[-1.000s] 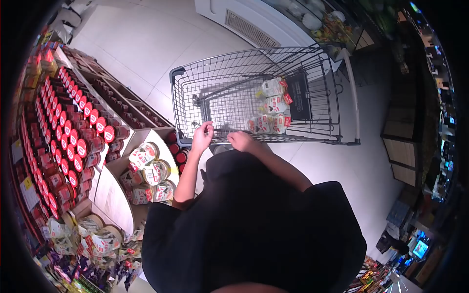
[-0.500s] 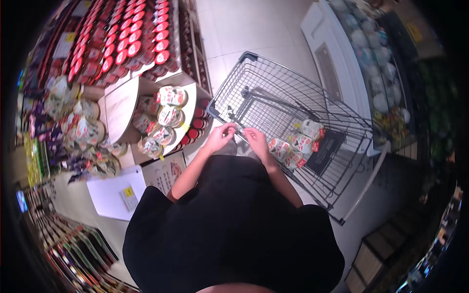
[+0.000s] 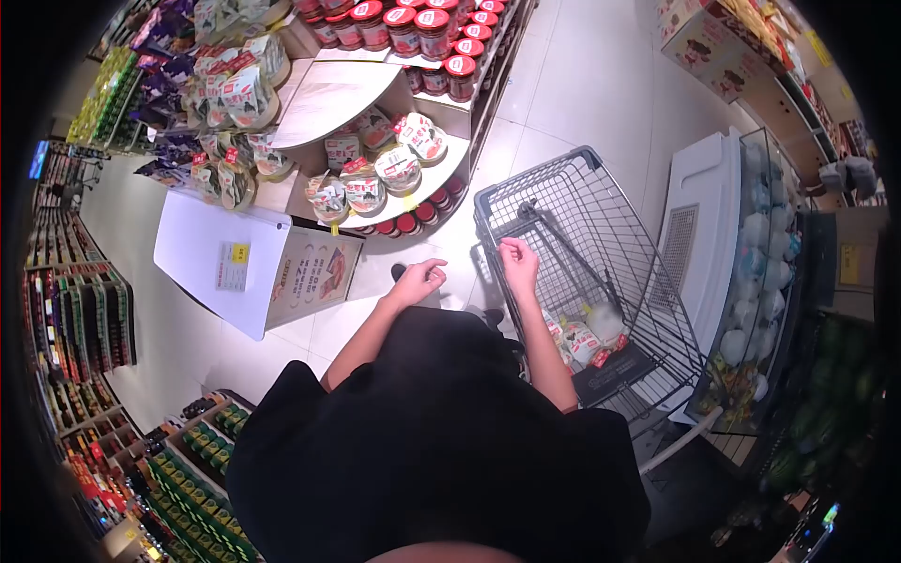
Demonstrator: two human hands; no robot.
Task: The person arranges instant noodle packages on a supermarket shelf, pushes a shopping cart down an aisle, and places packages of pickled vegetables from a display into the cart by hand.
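My left hand hovers above the floor in front of my body, fingers loosely bent and apart, with nothing seen in it. Close to the shopping cart's near side is my right hand, its fingers curled in towards the thumb; no object shows in them. In the cart lie several white-and-red labelled food packs, partly hidden by my right forearm. Similar round packs sit on a curved shelf ahead of my hands.
Red-lidded jars stand above and beside the shelf. A white slanted panel with a price tag is at left. Right of the cart stands a white case with bagged goods. Stocked shelves line the far left.
The view has swung, so the shelf and cart sit differently in it. My hands, close together before, are now farther apart. The packs are still in the cart.
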